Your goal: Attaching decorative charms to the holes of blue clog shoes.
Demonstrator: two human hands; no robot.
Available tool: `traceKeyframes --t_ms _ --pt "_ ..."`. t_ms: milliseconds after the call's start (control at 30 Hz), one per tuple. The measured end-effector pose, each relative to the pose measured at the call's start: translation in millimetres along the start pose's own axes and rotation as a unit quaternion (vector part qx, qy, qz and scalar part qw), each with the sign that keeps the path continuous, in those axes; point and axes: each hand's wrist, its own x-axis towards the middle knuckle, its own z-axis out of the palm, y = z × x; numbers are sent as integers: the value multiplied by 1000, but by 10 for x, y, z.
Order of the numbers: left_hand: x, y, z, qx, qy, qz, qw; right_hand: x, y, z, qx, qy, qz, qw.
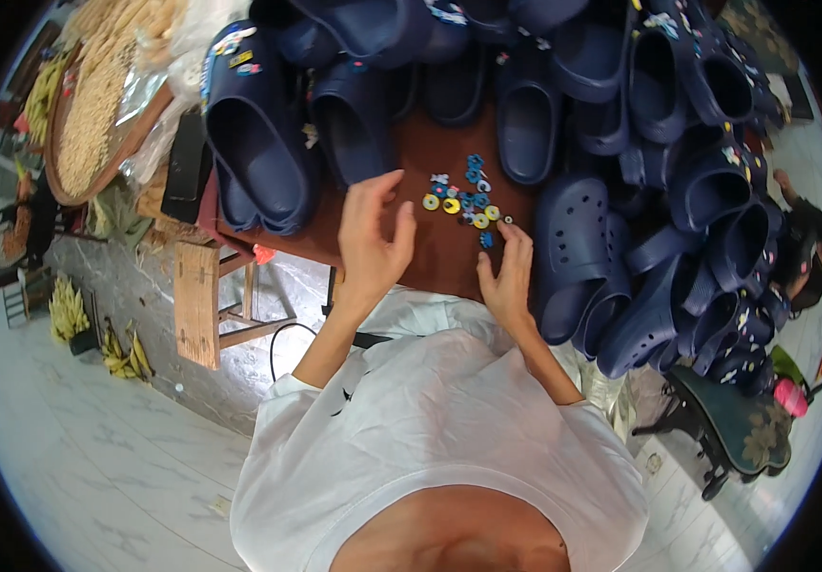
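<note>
Small shoe charms (468, 200), blue flowers and yellow-and-white rounds among them, lie scattered on a brown tabletop (435, 262). My right hand (511, 278) is at the near right side of these charms, thumb and index finger apart. Its fingertips come close to a small pale round piece (508, 220); contact is unclear. My left hand (373, 234) is at the table's near edge, left of the charms, fingers bent loosely and thumb apart, with nothing visible in it. A navy clog (571, 257) lies just right of my right hand. Another navy clog (349, 124) stands beyond my left hand.
Navy clogs (654, 86) pile along the far and right sides, several with charms. At left are a dark phone (185, 167), a basket of pale grains (82, 133) and a wooden stool (197, 305). A dark green flowered seat (749, 419) stands at right. People sit at both edges.
</note>
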Motion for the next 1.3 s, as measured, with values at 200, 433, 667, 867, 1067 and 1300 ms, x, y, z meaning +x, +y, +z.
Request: traceKeyframes --t_ms 200,433,667,867,1067,1300 --pt "-414 -630 833 69 -138 -2 988 -134 51 34 -1 -23 36 999" --pt "-425 -554 1433 63 -183 26 981 -50 135 112 31 -2 40 999" --pt "-142 -670 1554 41 -166 78 982 -87 130 14 82 3 65 995" --pt "44 -861 1591 113 -206 139 962 -152 -143 -337 67 56 27 996" --pt "-261 -625 1561 58 -242 124 961 -365 2 -624 -14 261 -20 965" --pt "-518 -445 1672 60 -190 117 973 -505 229 -538 190 327 159 912"
